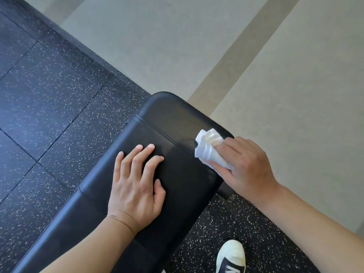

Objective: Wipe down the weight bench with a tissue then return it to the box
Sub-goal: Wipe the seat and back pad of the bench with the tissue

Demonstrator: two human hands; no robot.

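The black padded weight bench [173, 119] runs diagonally from the lower left to the middle of the view. My left hand [136, 184] rests flat on its top pad with the fingers spread. My right hand [244, 168] grips a crumpled white tissue [208, 148] and holds it against the bench's right edge, close to the seam near the rounded end. The tissue box is not in view.
Dark speckled rubber floor tiles [49, 115] lie to the left of and under the bench. A pale grey floor [197, 46] with a tan stripe spreads beyond the bench's end. My shoe [230, 257], white-toed with dark laces, stands at the bottom right.
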